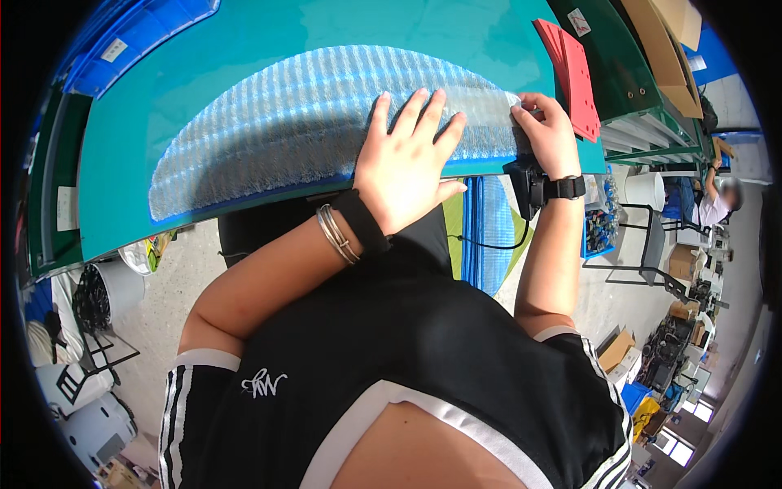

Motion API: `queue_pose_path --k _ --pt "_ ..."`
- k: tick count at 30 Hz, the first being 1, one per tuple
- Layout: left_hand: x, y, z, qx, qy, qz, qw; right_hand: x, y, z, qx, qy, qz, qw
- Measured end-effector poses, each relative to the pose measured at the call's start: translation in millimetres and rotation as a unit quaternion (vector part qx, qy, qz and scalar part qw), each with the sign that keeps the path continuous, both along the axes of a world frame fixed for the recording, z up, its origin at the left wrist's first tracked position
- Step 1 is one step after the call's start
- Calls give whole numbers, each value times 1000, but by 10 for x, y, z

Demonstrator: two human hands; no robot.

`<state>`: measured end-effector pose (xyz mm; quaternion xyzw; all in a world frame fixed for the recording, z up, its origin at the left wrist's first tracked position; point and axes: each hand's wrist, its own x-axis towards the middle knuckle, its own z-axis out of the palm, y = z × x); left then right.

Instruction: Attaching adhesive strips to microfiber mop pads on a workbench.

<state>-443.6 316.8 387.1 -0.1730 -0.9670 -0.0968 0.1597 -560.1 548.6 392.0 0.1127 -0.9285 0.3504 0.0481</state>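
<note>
A half-round fluffy textile pad (269, 122), striped in blue and grey with a blue edge, lies on the green table in front of me. My left hand (407, 167) rests flat on it right of its middle, fingers spread. A clear, slightly shiny plastic piece (481, 107), perhaps a strip or a bag, lies on the pad's right part and reaches toward my left fingertips. At its right end my right hand (550, 134) pinches its corner between thumb and fingers. The underside of the plastic cannot be seen.
Red punched sheets (570, 77) stand at the table's right edge. A blue bin (134, 45) sits at the far left. More blue striped material (489, 236) lies below the table edge. A black cable (497, 244) hangs from my right wrist. Another person (717, 204) is far right.
</note>
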Motion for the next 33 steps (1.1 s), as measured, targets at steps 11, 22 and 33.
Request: queue_pose_path --k 11,22,33 --pt "183 -220 140 54 41 35 997 172 -431 400 -255 -95 92 958" --pt "248 -358 56 74 49 57 994 308 -740 129 67 101 4 993" --pt "236 -376 -23 60 58 64 994 449 -1181 173 -12 59 193 979"
